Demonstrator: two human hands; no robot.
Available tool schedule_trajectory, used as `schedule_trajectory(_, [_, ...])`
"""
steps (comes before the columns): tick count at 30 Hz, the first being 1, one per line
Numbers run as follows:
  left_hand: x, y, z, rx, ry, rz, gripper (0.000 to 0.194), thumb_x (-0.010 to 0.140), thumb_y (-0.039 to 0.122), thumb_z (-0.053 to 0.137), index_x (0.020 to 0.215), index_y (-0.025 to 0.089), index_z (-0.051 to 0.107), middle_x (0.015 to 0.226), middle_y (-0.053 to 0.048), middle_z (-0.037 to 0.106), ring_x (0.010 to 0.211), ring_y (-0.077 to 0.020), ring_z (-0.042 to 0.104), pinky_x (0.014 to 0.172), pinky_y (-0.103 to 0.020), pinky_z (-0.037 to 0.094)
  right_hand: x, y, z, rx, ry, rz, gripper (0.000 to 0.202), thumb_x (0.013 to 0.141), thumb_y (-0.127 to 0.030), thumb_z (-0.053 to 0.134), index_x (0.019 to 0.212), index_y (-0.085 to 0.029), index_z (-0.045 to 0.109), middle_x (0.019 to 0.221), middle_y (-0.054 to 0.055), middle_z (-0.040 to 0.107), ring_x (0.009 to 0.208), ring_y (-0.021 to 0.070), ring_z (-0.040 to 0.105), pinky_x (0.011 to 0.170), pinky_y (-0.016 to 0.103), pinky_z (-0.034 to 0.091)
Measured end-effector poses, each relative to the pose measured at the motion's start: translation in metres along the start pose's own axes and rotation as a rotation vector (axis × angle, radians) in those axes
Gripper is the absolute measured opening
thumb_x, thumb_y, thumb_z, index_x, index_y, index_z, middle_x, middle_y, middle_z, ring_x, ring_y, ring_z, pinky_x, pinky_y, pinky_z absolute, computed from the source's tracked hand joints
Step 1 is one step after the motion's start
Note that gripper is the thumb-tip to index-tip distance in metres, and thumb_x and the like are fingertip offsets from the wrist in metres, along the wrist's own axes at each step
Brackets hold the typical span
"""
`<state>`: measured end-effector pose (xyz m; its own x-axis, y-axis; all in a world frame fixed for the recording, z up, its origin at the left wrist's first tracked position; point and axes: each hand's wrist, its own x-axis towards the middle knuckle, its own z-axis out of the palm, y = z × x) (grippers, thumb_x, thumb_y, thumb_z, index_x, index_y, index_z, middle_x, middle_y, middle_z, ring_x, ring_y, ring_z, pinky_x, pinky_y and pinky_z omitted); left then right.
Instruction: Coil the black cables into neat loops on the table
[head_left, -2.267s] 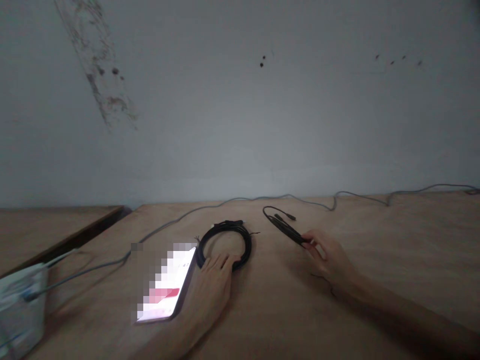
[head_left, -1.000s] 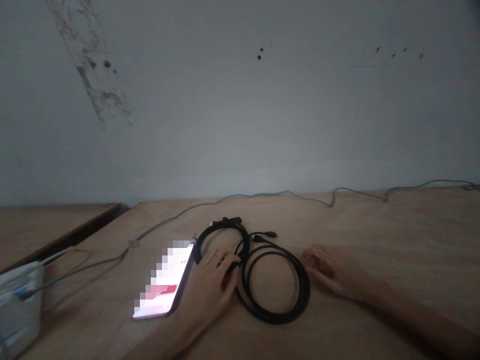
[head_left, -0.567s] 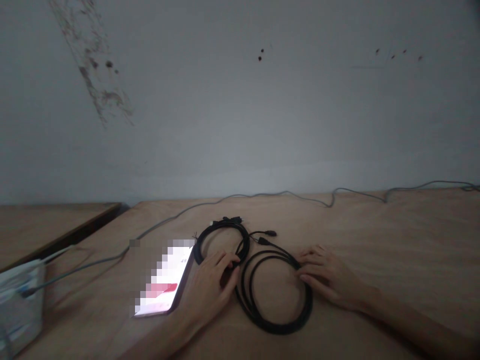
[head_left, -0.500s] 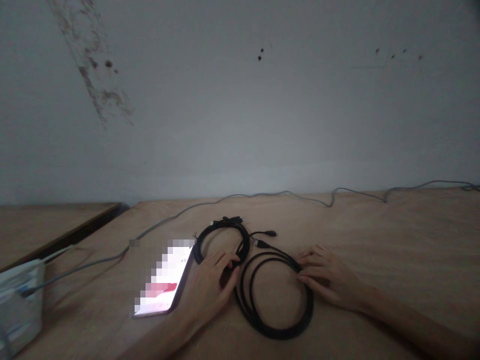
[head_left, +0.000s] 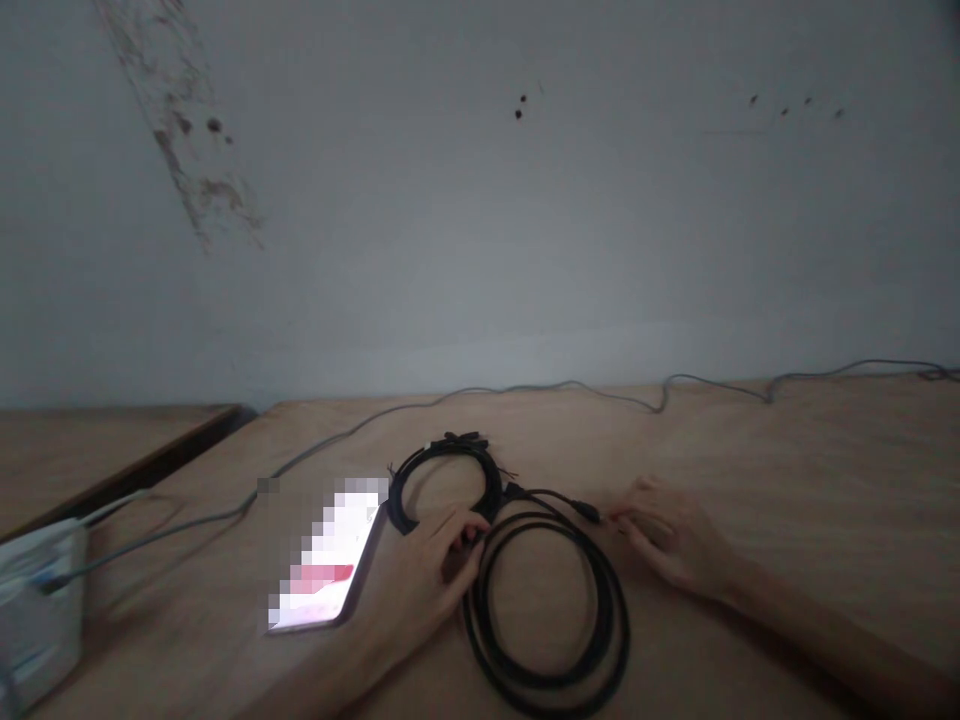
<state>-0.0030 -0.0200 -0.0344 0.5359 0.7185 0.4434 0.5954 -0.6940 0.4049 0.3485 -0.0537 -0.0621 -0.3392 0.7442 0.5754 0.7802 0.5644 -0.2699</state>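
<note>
A black cable [head_left: 621,640] lies in loose loops on the wooden table, its lower edge near the bottom of the view. My left hand [head_left: 435,570] rests at the loops' left side, thumb and fingers pinched on the cable. One cable end carries a black connector [head_left: 586,511], reaching right from the loops. At its tip, the fingers of my right hand [head_left: 671,535] are pinched together. Behind my left hand lies a second, tighter coil of black cable [head_left: 401,490], bundled at the top and partly covered by that hand.
A lit phone [head_left: 330,560], partly pixelated, lies left of my left hand. A grey cord [head_left: 352,430] runs along the wall side of the table [head_left: 825,470] to a white power strip [head_left: 45,620] at the left edge. A dark gap [head_left: 202,435] separates two tabletops.
My right hand has left the loops' right side and now pinches at a connector's tip. The loops have spread and slid toward me. My left hand has barely moved.
</note>
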Motion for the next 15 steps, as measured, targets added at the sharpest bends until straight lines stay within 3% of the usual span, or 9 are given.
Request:
schedule_trajectory(4, [0.003, 0.005, -0.001, 0.022, -0.059, 0.007, 0.015, 0.098, 0.03, 0.053, 0.106, 0.024, 0.065, 0.101, -0.003, 0.07, 0.094, -0.0217, 0.066, 0.084, -0.034, 0.054, 0.002, -0.002, -0.007, 0.012, -0.007, -0.012, 0.021, 0.1, -0.031, 0.05, 0.094, -0.023, 0.069, 0.088, 0.008, 0.072, 0.084, 0.0234, 0.064, 0.078, 0.04, 0.052])
schedule_trajectory(8, [0.003, 0.007, -0.002, 0.079, -0.107, 0.038, 0.016, 0.099, 0.031, 0.053, 0.106, 0.024, 0.064, 0.107, -0.005, 0.069, 0.101, -0.024, 0.065, 0.089, -0.038, 0.053, 0.006, -0.018, -0.008, 0.061, -0.098, -0.07, 0.035, 0.1, -0.042, 0.052, 0.126, -0.022, 0.063, 0.119, 0.013, 0.07, 0.108, 0.0284, 0.063, 0.094, 0.047, 0.051])
schedule_trajectory(11, [0.001, 0.006, -0.002, 0.12, -0.134, 0.066, 0.017, 0.098, 0.03, 0.055, 0.112, 0.026, 0.063, 0.111, -0.005, 0.068, 0.105, -0.0251, 0.064, 0.093, -0.04, 0.052, 0.005, -0.027, -0.005, 0.014, -0.179, -0.067, 0.054, 0.098, -0.051, 0.054, 0.147, -0.029, 0.05, 0.143, 0.013, 0.059, 0.127, 0.0337, 0.054, 0.105, 0.056, 0.044])
schedule_trajectory(15, [-0.001, 0.006, -0.001, 0.118, -0.158, 0.066, 0.021, 0.097, 0.031, 0.056, 0.118, 0.026, 0.061, 0.116, -0.005, 0.068, 0.11, -0.026, 0.063, 0.096, -0.041, 0.051, 0.0, -0.031, -0.002, -0.058, -0.293, -0.027, 0.05, 0.097, -0.058, 0.055, 0.143, -0.041, 0.055, 0.153, 0.01, 0.051, 0.135, 0.0378, 0.047, 0.107, 0.064, 0.039])
